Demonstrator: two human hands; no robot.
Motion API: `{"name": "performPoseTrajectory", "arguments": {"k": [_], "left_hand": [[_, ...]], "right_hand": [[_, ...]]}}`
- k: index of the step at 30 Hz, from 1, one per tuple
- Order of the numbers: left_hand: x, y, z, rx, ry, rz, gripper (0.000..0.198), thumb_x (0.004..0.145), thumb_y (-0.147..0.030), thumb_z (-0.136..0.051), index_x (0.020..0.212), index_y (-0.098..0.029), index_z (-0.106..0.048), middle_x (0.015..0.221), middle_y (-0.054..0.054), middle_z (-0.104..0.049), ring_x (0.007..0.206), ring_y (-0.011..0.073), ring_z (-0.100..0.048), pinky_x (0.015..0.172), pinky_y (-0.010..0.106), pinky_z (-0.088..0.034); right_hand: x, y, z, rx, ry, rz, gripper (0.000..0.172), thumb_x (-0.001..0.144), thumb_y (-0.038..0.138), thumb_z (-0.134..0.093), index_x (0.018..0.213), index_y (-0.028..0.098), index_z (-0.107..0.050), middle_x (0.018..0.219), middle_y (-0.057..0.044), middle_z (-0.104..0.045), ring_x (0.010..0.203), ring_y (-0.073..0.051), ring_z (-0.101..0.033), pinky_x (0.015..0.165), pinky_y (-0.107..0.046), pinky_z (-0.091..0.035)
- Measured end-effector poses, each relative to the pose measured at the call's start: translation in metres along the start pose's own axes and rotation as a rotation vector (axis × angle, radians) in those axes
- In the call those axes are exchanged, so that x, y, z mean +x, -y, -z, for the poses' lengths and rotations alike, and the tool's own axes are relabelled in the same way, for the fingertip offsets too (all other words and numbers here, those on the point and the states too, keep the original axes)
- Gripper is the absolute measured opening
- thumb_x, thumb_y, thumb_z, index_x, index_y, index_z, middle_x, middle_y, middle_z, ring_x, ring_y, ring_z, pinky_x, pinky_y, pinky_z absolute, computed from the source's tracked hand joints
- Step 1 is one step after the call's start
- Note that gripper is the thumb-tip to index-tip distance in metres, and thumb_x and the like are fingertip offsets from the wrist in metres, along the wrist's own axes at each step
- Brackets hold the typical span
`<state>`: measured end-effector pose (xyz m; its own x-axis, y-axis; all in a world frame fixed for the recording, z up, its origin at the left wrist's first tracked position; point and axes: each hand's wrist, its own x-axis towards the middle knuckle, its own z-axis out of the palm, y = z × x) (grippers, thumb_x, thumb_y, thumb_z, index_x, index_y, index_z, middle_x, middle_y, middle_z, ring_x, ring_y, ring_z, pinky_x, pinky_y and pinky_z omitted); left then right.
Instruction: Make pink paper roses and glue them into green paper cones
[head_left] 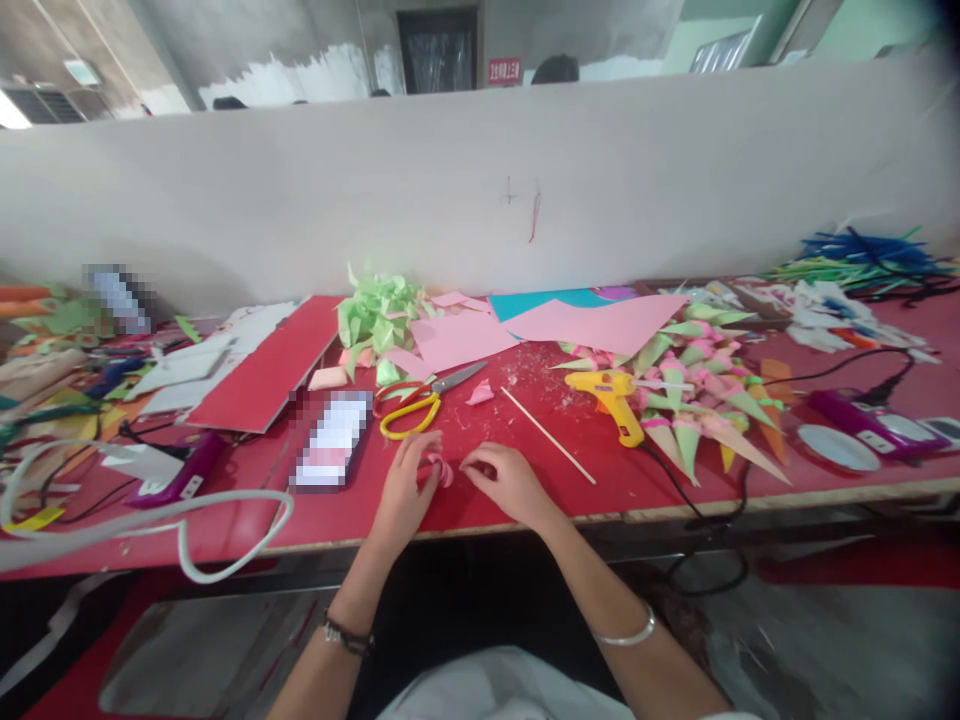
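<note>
A small curled piece of pink paper (pixel 446 472) is held in the fingers of my left hand (pixel 409 487), close to the table's front edge. Just to its right, my right hand (pixel 508 482) has thumb and fingertips pinched together; whatever is between them, if anything, is too small to see. Beyond my hands lie scissors (pixel 414 410) with red and yellow handles, blades pointing right. Another crumpled pink paper piece (pixel 480 393) rests beside the blade tips. A thin wooden stick (pixel 549 435) lies slantwise to the right of my right hand.
At right, a yellow glue gun (pixel 616 400) lies against a pile of paper cones (pixel 697 370), its cord trailing over the edge. Pink sheets (pixel 465 340) and green paper pieces (pixel 375 310) lie at the back. A phone (pixel 332 440) and white cable (pixel 187 545) are left.
</note>
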<state>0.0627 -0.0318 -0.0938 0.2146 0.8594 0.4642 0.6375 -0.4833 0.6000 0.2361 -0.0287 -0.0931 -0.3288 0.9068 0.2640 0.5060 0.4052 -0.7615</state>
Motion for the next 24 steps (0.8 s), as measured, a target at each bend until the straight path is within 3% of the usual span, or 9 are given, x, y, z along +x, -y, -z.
{"name": "performPoseTrajectory", "arguments": {"k": [8,12,17,24], "left_hand": [[-0.0013,0.0009,-0.0037,0.058,0.057,-0.048,0.026,0.080,-0.013,-0.045,0.105,-0.020,-0.048,0.100,0.005,-0.053,0.095,0.0142,-0.053,0.085,0.028,-0.044],[-0.0003,-0.0017,-0.0020,0.066,0.066,-0.037,0.016,0.081,-0.017,-0.046,0.097,-0.019,-0.048,0.093,0.004,-0.053,0.087,0.0139,-0.055,0.078,0.028,-0.046],[-0.0009,-0.0043,0.0013,0.049,0.110,0.103,0.007,0.079,-0.025,-0.050,0.080,-0.019,-0.045,0.077,0.000,-0.053,0.072,0.0136,-0.055,0.064,0.025,-0.046],[0.0009,-0.0039,0.0016,-0.009,0.110,0.118,0.003,0.078,-0.021,-0.049,0.076,-0.019,-0.048,0.075,0.000,-0.057,0.071,0.0135,-0.055,0.064,0.024,-0.045]], "right_hand": [[0.0002,0.0052,-0.0012,-0.163,0.038,0.064,0.020,0.075,0.036,-0.058,0.081,0.017,-0.058,0.074,-0.001,-0.054,0.068,-0.012,-0.049,0.062,-0.024,-0.036],[0.0026,0.0030,-0.0038,-0.228,0.062,0.052,0.016,0.076,0.033,-0.058,0.080,0.017,-0.058,0.073,-0.001,-0.053,0.065,-0.012,-0.047,0.060,-0.023,-0.034],[0.0016,0.0016,-0.0042,-0.181,0.049,0.041,0.010,0.077,0.027,-0.057,0.079,0.018,-0.058,0.072,0.000,-0.052,0.064,-0.011,-0.047,0.058,-0.023,-0.034],[0.0012,0.0034,-0.0039,-0.145,0.032,0.036,0.015,0.076,0.023,-0.058,0.090,0.018,-0.057,0.074,0.000,-0.054,0.066,-0.011,-0.047,0.060,-0.023,-0.035]]}}
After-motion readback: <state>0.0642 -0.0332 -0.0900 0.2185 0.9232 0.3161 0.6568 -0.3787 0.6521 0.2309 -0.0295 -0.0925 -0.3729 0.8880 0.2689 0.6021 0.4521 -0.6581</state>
